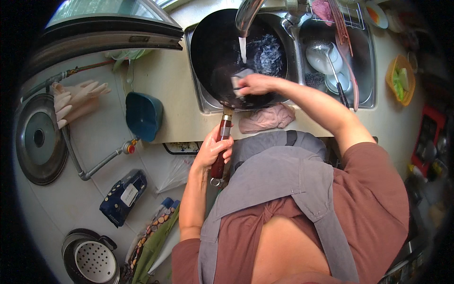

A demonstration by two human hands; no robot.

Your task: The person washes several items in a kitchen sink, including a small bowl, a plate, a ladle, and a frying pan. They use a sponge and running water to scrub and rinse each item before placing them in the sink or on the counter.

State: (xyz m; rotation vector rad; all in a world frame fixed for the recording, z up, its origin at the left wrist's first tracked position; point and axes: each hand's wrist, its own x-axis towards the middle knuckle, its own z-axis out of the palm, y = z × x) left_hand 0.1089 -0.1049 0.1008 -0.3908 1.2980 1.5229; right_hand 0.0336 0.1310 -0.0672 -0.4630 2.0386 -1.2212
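Observation:
A large black wok (212,46) rests over the left basin of the steel sink. Water runs into it from the chrome faucet (248,17) and swirls on its right side. My left hand (214,147) grips the wok's reddish-brown wooden handle (224,133), which points toward my body. Inside the wok, near the handle end, my right hand (257,85) is closed around a greyish cloth or scrubbing pad (238,80), blurred and pressed close to the wok's surface. A folded pink cloth (267,118) lies on the counter edge just in front of the sink.
The right basin (369,71) holds white bowls (322,60), a ladle (331,65) and a pink-handled utensil (351,81). A wire rack (354,16) with chopsticks stands behind. Left are a blue wall bin (143,115), hanging gloves (79,99) and an open window frame (117,37). A yellow basket (391,76) sits right.

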